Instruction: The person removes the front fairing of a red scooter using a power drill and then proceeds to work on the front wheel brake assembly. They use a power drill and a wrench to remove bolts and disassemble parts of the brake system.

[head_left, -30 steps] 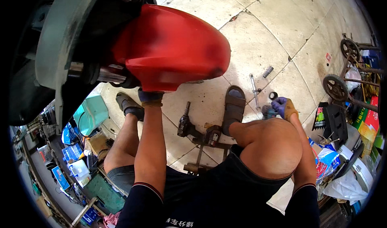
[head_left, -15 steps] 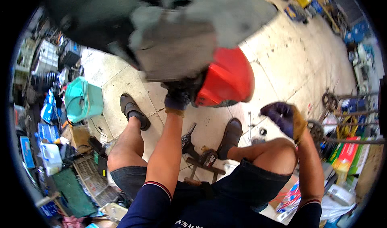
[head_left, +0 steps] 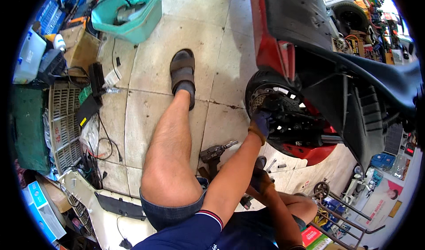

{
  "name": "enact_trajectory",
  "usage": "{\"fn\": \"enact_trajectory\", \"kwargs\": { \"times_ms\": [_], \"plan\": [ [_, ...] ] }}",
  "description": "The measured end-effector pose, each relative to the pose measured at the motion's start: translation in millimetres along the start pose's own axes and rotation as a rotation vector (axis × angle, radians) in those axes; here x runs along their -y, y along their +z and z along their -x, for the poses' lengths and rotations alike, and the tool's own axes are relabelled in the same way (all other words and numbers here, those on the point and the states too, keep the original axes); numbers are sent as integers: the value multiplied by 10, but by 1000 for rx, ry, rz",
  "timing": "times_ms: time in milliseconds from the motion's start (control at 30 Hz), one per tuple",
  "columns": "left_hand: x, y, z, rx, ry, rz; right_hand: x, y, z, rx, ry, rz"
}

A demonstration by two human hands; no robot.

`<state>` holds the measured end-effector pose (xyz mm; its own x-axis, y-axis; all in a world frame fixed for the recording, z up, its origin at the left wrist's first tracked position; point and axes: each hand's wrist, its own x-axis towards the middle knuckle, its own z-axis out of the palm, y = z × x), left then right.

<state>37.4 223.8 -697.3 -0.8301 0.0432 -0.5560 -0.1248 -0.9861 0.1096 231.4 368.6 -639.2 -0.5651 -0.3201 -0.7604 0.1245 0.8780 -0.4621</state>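
A red and black scooter [head_left: 290, 24] stands at the right, its wheel [head_left: 254, 84] and perforated brake disc [head_left: 268, 97] towards me. My left hand [head_left: 260, 125], in a dark purple glove with a tan cuff, reaches in beside the disc. Its fingers look closed round a dark part there, though the part itself is lost among black pieces. Low over the floor, near my right shoe, is my gloved right hand [head_left: 262, 181]; shadow hides its fingers. A cordless impact wrench [head_left: 215, 152] is left of my left forearm.
A spanner [head_left: 271, 164] and a small socket [head_left: 282, 166] lie on the tiles by my right shoe. A teal bin [head_left: 150, 22] stands far left. Cables, a beige vented panel [head_left: 64, 121] and boxes crowd the left; a metal-framed cart [head_left: 341, 225] is at the right.
My view has swung, and the scooter now appears further right. My right hand has come down and inward from the right side. My left hand is still at the scooter's dark parts.
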Motion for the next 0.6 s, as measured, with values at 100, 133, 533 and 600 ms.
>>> {"fn": "enact_trajectory", "kwargs": {
  "times_ms": [100, 133, 533, 600],
  "plan": [
    [107, -296, -133, 162, 256, -437, -103, 367, -253, 40, -16, 210],
    [123, -400, -240, 320, 428, -728, -146, 383, -286, 31, -43, 277],
    [-206, -323, -373, 310, -344, 121, -588, -225, 161, -320, 422, -193],
    [-127, -314, -414, 348, -349, 83, -842, -30, 408, -388, 364, -334]
  ]
}}
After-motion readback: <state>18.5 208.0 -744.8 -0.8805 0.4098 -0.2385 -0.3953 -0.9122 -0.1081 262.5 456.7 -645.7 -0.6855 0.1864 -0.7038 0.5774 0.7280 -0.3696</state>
